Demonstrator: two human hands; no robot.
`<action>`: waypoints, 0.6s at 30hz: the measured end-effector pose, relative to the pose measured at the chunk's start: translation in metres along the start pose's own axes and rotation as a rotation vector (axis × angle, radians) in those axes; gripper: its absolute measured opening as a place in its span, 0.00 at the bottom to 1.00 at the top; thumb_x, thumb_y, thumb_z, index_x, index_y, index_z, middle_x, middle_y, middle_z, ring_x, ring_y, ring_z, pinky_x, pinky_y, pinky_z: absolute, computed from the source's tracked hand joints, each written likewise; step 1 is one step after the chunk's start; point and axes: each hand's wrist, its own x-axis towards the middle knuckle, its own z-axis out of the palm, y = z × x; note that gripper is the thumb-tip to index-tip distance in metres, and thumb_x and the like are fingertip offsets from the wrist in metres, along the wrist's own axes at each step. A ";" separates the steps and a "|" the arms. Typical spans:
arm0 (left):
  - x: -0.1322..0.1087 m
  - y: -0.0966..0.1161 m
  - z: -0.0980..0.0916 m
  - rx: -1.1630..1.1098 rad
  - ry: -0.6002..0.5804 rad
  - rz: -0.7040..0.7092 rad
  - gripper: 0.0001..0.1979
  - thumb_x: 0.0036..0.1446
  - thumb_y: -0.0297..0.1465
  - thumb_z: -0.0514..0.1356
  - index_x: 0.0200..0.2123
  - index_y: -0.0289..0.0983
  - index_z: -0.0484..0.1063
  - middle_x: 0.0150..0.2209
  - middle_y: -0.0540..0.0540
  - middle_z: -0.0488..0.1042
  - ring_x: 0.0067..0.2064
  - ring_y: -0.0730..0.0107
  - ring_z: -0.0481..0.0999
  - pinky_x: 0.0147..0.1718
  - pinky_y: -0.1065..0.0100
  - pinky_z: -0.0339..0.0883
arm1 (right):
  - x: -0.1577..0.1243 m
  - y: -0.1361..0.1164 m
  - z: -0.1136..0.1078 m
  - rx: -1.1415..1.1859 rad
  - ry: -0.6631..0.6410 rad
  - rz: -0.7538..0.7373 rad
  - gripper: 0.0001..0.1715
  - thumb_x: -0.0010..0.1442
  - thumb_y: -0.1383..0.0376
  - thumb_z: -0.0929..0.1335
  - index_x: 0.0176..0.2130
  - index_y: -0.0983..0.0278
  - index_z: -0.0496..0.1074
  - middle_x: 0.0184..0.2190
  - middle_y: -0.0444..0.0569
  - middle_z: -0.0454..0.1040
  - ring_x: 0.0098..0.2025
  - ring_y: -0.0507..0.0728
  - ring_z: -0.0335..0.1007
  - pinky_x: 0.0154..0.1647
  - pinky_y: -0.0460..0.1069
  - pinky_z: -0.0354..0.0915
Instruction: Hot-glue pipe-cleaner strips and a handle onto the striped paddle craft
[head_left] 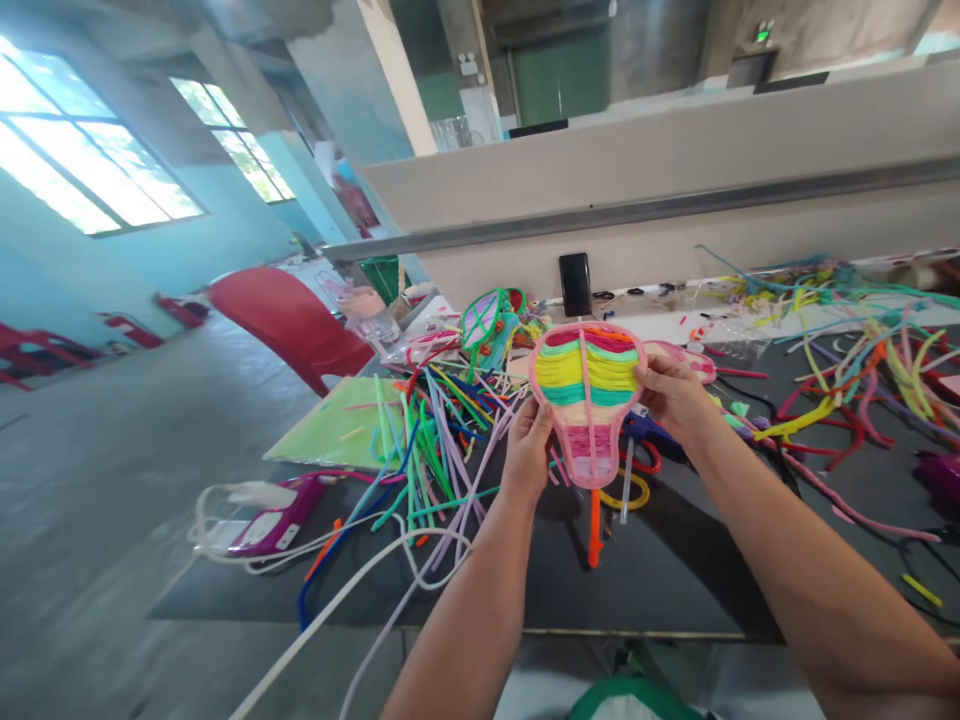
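I hold up a balloon-shaped craft piece with a pink pipe-cleaner outline, filled with bands of red, orange, yellow, teal, cream and pink. My left hand pinches its lower left edge. My right hand grips its right edge near the teal band. Both hands are closed on it, above the dark table. A second pink-rimmed piece shows behind my right hand.
Loose pipe cleaners lie heaped left of my hands and more at the right. A green-outlined craft piece, a black phone, a green sheet, a purple glue gun and a red chair surround them.
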 end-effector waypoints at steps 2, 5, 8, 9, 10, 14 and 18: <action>0.000 0.001 -0.001 0.062 0.058 0.058 0.12 0.57 0.36 0.62 0.43 0.38 0.74 0.43 0.46 0.77 0.46 0.65 0.76 0.50 0.64 0.66 | 0.001 0.001 -0.001 0.005 -0.009 0.016 0.11 0.46 0.62 0.76 0.32 0.61 0.77 0.30 0.43 0.79 0.28 0.51 0.74 0.29 0.45 0.69; -0.001 0.003 -0.001 0.124 0.119 0.091 0.12 0.56 0.37 0.63 0.41 0.37 0.74 0.40 0.47 0.77 0.44 0.67 0.76 0.49 0.67 0.66 | 0.003 0.004 -0.003 0.009 -0.012 0.036 0.11 0.47 0.63 0.76 0.33 0.61 0.77 0.30 0.43 0.79 0.28 0.51 0.74 0.28 0.44 0.69; -0.003 0.004 0.002 0.087 0.106 0.097 0.10 0.55 0.36 0.64 0.38 0.37 0.73 0.34 0.49 0.76 0.38 0.69 0.76 0.42 0.69 0.67 | 0.004 0.005 -0.003 0.012 -0.007 0.063 0.12 0.46 0.64 0.77 0.34 0.62 0.77 0.29 0.43 0.79 0.27 0.50 0.73 0.28 0.43 0.69; -0.004 0.004 0.004 0.058 0.095 0.095 0.09 0.55 0.35 0.64 0.37 0.37 0.73 0.33 0.49 0.76 0.37 0.70 0.75 0.40 0.70 0.68 | 0.003 0.004 -0.003 0.014 -0.002 0.067 0.12 0.46 0.64 0.77 0.34 0.62 0.77 0.29 0.43 0.79 0.26 0.50 0.73 0.28 0.43 0.69; -0.004 0.005 0.004 0.027 0.088 0.083 0.08 0.55 0.35 0.64 0.36 0.36 0.73 0.32 0.49 0.75 0.35 0.71 0.75 0.38 0.70 0.68 | 0.002 0.002 -0.001 0.019 -0.001 0.061 0.12 0.46 0.64 0.77 0.34 0.62 0.77 0.29 0.44 0.80 0.27 0.50 0.74 0.27 0.43 0.69; -0.002 0.007 0.005 -0.146 0.114 -0.076 0.09 0.54 0.35 0.64 0.35 0.35 0.72 0.32 0.48 0.74 0.31 0.73 0.74 0.33 0.72 0.67 | -0.009 -0.011 0.009 0.039 -0.117 -0.037 0.19 0.52 0.55 0.73 0.43 0.58 0.75 0.35 0.47 0.80 0.33 0.56 0.77 0.34 0.49 0.71; -0.004 0.012 0.006 -0.359 -0.073 -0.492 0.09 0.53 0.34 0.63 0.34 0.33 0.71 0.21 0.53 0.62 0.19 0.80 0.62 0.17 0.77 0.54 | -0.012 -0.015 0.016 -0.007 -0.103 -0.177 0.24 0.55 0.56 0.71 0.51 0.55 0.70 0.47 0.48 0.77 0.48 0.58 0.73 0.49 0.53 0.68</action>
